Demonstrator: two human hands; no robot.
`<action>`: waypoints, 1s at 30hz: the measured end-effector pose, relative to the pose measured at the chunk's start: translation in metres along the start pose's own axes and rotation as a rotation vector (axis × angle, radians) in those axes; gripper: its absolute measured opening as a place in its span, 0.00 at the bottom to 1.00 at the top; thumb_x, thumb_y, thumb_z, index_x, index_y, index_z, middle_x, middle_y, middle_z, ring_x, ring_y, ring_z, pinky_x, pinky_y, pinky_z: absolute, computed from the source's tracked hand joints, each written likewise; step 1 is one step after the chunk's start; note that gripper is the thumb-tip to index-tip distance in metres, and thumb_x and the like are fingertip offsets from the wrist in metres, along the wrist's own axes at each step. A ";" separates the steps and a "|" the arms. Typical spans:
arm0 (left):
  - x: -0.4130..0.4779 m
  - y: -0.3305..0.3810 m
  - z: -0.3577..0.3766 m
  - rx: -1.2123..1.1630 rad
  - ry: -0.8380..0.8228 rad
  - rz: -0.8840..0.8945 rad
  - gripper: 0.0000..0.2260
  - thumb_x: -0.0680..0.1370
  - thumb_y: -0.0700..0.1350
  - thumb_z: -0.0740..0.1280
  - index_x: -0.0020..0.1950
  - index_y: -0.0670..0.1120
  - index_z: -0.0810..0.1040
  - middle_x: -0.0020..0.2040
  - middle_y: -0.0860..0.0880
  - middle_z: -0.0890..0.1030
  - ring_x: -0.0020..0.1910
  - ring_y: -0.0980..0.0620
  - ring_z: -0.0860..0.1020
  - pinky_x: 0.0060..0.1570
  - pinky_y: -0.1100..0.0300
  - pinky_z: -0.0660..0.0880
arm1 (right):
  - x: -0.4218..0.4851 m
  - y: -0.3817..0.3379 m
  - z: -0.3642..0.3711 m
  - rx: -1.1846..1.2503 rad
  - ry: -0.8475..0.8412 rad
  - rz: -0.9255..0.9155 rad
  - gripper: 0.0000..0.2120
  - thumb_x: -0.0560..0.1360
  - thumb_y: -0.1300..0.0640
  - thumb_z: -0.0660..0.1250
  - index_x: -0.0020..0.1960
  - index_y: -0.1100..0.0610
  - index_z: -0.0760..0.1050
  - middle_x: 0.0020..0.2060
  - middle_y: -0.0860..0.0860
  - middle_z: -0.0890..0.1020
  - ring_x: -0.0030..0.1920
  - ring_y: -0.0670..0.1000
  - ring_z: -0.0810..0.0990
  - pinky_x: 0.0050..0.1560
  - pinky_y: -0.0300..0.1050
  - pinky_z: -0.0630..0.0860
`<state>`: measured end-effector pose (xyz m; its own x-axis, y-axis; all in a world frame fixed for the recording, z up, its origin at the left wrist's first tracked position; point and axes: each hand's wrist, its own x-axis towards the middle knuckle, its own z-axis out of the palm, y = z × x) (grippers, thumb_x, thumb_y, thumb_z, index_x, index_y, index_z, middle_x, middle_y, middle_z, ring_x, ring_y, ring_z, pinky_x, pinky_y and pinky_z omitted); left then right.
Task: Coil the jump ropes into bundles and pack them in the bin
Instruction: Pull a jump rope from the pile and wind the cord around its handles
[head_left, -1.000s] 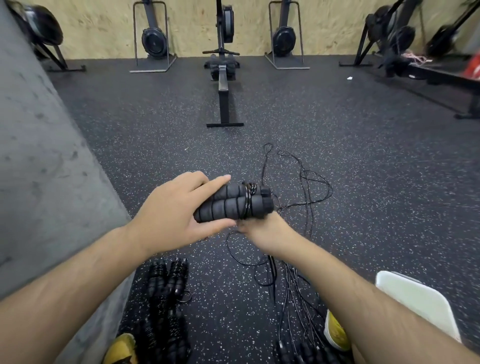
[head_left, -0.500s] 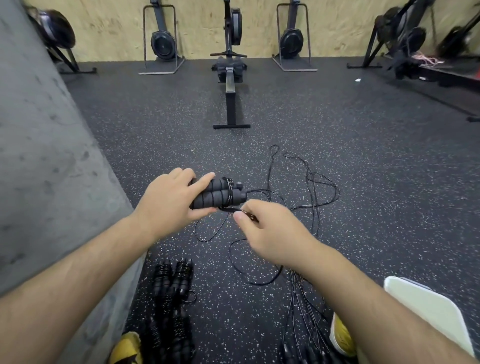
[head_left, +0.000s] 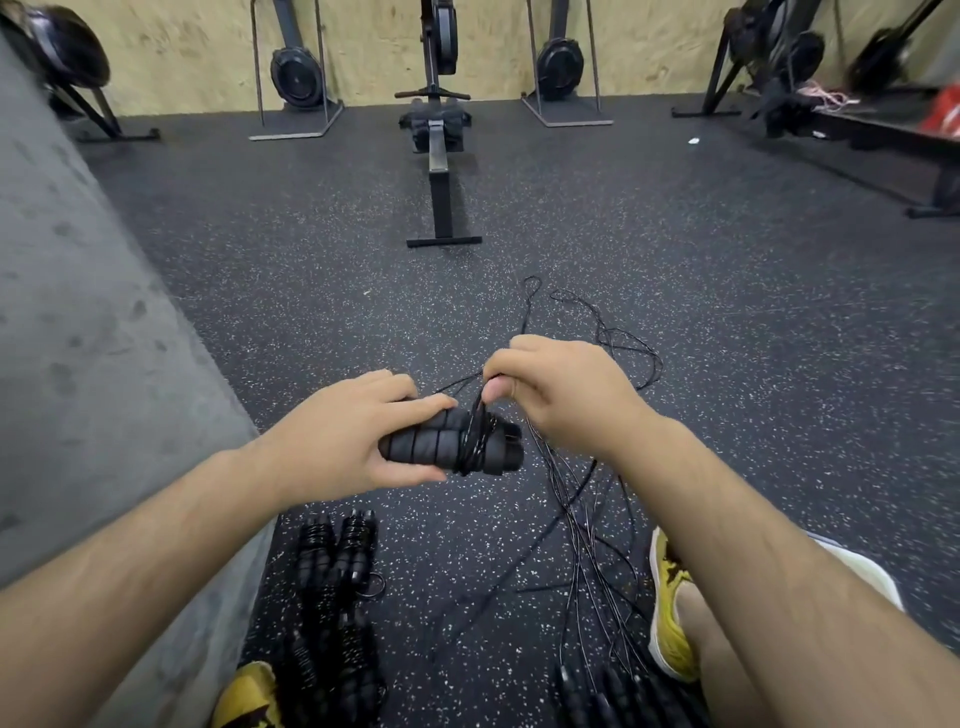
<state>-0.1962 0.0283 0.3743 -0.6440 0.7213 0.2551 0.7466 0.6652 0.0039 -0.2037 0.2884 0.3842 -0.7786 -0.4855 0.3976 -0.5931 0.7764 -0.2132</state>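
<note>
Two foam handles (head_left: 441, 444) in grip of left hand (head_left: 343, 436), black cord (head_left: 474, 415) in pinch of right hand (head_left: 566, 389).

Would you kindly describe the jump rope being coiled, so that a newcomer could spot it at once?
Above the speckled black floor, mid-frame, the left hand grips two black foam handles side by side. Unlike the finished bundles on the floor, its cord is only partly wound and pinched by the right hand.

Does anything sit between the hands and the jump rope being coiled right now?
Nothing visible does. The left hand grips the paired handles, and the right hand pinches the cord just above them.
</note>
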 end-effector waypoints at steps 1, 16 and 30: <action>0.000 0.003 -0.003 -0.033 0.023 0.010 0.28 0.76 0.70 0.63 0.68 0.54 0.75 0.48 0.54 0.76 0.46 0.52 0.74 0.46 0.53 0.76 | 0.000 0.002 0.001 0.056 0.005 0.013 0.21 0.78 0.37 0.49 0.50 0.45 0.78 0.43 0.45 0.79 0.43 0.51 0.79 0.41 0.49 0.76; -0.011 0.026 -0.029 -0.162 0.173 -0.082 0.34 0.77 0.68 0.63 0.79 0.53 0.65 0.54 0.57 0.73 0.52 0.56 0.73 0.54 0.53 0.75 | -0.006 -0.042 0.037 0.824 -0.161 0.425 0.20 0.79 0.73 0.59 0.41 0.48 0.69 0.37 0.43 0.71 0.37 0.37 0.71 0.39 0.24 0.69; -0.005 -0.028 -0.011 0.304 0.170 -0.265 0.32 0.75 0.68 0.58 0.73 0.51 0.75 0.45 0.47 0.76 0.40 0.45 0.74 0.36 0.54 0.73 | -0.019 -0.084 0.030 0.411 -0.251 0.262 0.18 0.85 0.46 0.49 0.54 0.53 0.74 0.42 0.50 0.81 0.45 0.53 0.79 0.49 0.52 0.75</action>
<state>-0.2122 0.0034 0.3833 -0.7508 0.4930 0.4397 0.4599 0.8679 -0.1879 -0.1452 0.2208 0.3677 -0.9062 -0.4171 0.0698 -0.3649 0.6877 -0.6277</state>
